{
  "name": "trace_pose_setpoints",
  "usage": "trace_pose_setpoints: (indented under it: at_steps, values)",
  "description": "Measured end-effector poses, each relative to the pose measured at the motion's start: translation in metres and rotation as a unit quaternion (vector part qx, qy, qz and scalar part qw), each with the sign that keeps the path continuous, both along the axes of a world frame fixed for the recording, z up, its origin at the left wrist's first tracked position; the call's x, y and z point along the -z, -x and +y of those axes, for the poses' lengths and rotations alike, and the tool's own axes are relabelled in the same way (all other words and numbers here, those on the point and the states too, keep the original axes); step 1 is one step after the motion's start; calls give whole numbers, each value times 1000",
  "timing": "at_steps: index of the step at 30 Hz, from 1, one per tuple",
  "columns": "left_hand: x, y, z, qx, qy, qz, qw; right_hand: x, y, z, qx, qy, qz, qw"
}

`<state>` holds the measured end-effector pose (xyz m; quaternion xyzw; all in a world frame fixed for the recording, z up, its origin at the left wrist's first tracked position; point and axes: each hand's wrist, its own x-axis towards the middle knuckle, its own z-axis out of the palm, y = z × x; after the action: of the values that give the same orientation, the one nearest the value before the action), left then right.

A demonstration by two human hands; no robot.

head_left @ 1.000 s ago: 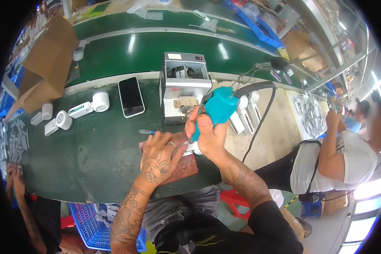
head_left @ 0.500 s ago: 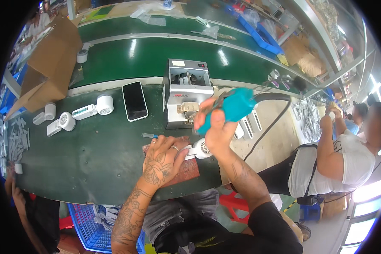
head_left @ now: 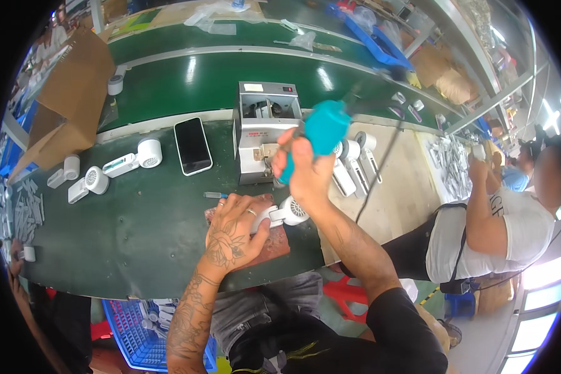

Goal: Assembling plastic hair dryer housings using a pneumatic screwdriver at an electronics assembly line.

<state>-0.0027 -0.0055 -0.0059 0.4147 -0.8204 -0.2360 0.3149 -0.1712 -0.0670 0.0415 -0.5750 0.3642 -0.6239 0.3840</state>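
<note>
My left hand (head_left: pixel 234 234) is closed around the handle of a white handheld fan (head_left: pixel 295 212), pressing it down on a reddish-brown pad (head_left: pixel 274 248). The fan's round grille points to the right, and the fingers hide part of its handle. Raised above the fan, my right hand (head_left: pixel 310 177) grips a teal electric screwdriver (head_left: pixel 328 128), its tip end out of sight behind the hand. Just behind the hands stands a grey metal machine (head_left: pixel 249 140) with an open top. A small blue-handled screwdriver (head_left: pixel 214 195) lies beside my left fingers.
A phone (head_left: pixel 193 146) and several white fans (head_left: pixel 149 153) lie on the left of the green bench. More fans (head_left: pixel 355 174) rest on the right board. A cardboard box (head_left: pixel 75 93) stands far left. A blue basket (head_left: pixel 131 340) sits below. A co-worker (head_left: pixel 480 224) is at right.
The teal screwdriver and my right hand have shifted slightly left and up, uncovering more fans at the right. My left hand stays on the fan. The view has shifted a little.
</note>
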Motion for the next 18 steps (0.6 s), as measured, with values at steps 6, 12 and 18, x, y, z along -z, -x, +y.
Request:
trace_pose_setpoints:
  at_steps: [6, 12, 18]
  values:
    - [-11, 4, -3, 13, -5, -41, 999, -2, 14, 55, -12, -18, -32, 999]
    - [-8, 2, -1, 18, -3, -46, 999, 8, 13, 63, -8, -36, -41, 998]
    - [-6, 5, 0, 17, 13, -50, 999, 21, 16, 62, -33, -43, -47, 997]
